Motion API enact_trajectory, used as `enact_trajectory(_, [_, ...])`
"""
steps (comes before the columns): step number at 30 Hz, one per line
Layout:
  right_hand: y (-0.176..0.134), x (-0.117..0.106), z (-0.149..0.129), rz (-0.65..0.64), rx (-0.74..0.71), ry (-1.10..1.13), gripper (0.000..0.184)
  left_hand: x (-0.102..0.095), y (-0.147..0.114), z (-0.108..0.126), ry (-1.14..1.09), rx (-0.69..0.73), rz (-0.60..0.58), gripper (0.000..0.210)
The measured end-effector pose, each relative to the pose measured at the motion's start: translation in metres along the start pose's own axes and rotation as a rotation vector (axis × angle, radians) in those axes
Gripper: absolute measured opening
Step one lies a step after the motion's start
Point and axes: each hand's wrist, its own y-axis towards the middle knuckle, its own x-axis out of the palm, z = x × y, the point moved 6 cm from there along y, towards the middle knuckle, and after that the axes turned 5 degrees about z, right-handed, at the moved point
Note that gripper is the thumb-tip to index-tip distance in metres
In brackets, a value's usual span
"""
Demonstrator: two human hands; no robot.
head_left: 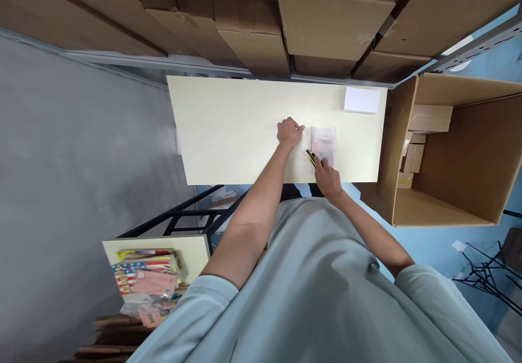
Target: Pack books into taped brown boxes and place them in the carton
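Note:
On the cream tabletop (228,129) lies a flat pinkish packet (324,141) in translucent wrap. A pale, see-through flap of the plastic wrap (306,139) stretches left from the packet. My left hand (289,132) is closed at the flap's upper left end, with thumb and fingers pinched at its edge. In my right hand (327,179) is a yellow and black utility knife (311,157), its tip angled up and left over the flap beside the packet's lower left side. Whether the blade is extended is too small to see.
A white box (361,100) stands at the table's back right. Right of the table, an open carton (460,205) holds several small boxes. Cardboard boxes (326,20) fill the shelf above. Colourful packets and magazines (153,276) lie on a lower surface at left.

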Motion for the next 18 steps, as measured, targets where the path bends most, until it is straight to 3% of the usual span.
enact_trajectory(7, [-0.019,0.019,0.002,-0.013,-0.065,-0.017,0.067,0.002,0.0,-0.002,0.008,0.013,0.014,0.023])
enact_trajectory(18, [-0.028,0.018,-0.006,-0.013,0.009,0.036,0.065,-0.009,-0.013,0.001,0.007,0.097,0.03,0.024])
